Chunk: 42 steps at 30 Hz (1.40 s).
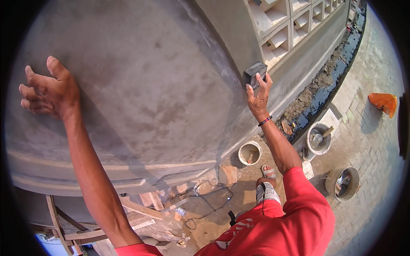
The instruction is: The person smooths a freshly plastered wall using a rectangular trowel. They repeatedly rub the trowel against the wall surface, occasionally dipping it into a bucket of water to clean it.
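A smooth grey plastered wall [141, 64] fills the upper left, with damp darker patches across it. My right hand [258, 100] grips a dark grey, sponge-like block [255, 68] between thumb and fingers. The block rests against the plaster at the corner strip [232, 36], just below the white ventilation blocks [301, 21]. At the far left my left hand [53, 91] is raised by the wall, fingers apart and slightly bent, holding nothing. Whether it touches the plaster I cannot tell.
Below stand a small white bucket [240, 155] and two larger buckets, one white [317, 152] and one grey [330, 184]. A ditch with dark water [329, 87] runs along the wall. Timber pieces [141, 208] and a cable [209, 213] lie lower left; an orange object [383, 103] sits on paving.
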Motion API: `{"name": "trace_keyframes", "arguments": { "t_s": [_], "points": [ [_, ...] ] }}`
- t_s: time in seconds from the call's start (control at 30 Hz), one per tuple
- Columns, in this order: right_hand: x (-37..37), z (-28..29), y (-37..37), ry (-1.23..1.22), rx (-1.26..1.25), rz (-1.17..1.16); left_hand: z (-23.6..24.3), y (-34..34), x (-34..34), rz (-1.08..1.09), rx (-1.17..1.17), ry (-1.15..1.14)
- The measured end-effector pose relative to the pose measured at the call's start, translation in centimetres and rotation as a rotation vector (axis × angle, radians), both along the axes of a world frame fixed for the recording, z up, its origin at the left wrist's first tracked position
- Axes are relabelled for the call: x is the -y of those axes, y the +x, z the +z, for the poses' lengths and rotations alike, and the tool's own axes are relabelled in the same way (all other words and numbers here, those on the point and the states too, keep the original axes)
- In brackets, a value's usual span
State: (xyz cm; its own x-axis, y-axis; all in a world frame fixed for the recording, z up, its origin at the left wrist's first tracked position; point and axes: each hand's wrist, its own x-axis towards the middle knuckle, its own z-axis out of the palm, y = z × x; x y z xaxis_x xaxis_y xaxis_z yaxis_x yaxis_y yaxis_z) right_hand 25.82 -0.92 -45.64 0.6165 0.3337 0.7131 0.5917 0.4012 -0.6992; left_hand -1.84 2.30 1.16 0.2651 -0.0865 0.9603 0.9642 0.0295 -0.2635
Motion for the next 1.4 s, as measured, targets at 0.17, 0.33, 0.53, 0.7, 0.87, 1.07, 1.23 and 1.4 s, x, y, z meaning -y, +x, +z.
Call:
{"name": "trace_keyframes", "arguments": {
  "t_s": [0.17,0.33,0.53,0.7,0.87,1.07,1.23,1.4],
  "points": [
    [0.1,0.4,0.7,-0.073,-0.081,0.009,-0.4,-0.5,-0.5,0.010,-0.009,0.004],
    [-0.8,10.6,0.9,0.082,0.087,-0.002,-0.7,-0.4,-0.1,-0.012,0.021,-0.005],
    [0.9,-1.3,-0.3,-0.023,0.070,0.021,-0.2,-0.4,-0.3,0.035,0.005,0.008],
    [1.3,-2.3,0.3,-0.069,0.039,0.048,-0.2,-0.3,-0.6,0.025,0.005,0.012],
    [0.4,5.9,0.4,0.025,0.123,0.027,-0.6,-0.7,0.0,0.019,0.033,-0.017],
    [1.2,-1.3,0.2,-0.030,0.100,0.023,-0.5,-0.3,-0.4,0.055,0.035,-0.014],
    [1.2,0.1,0.6,-0.036,0.093,0.077,-0.5,-0.6,-0.1,0.043,0.028,0.012],
    [0.9,2.4,0.8,-0.007,0.140,0.038,-0.6,-0.6,-0.1,0.047,0.026,0.007]
  ]
}}
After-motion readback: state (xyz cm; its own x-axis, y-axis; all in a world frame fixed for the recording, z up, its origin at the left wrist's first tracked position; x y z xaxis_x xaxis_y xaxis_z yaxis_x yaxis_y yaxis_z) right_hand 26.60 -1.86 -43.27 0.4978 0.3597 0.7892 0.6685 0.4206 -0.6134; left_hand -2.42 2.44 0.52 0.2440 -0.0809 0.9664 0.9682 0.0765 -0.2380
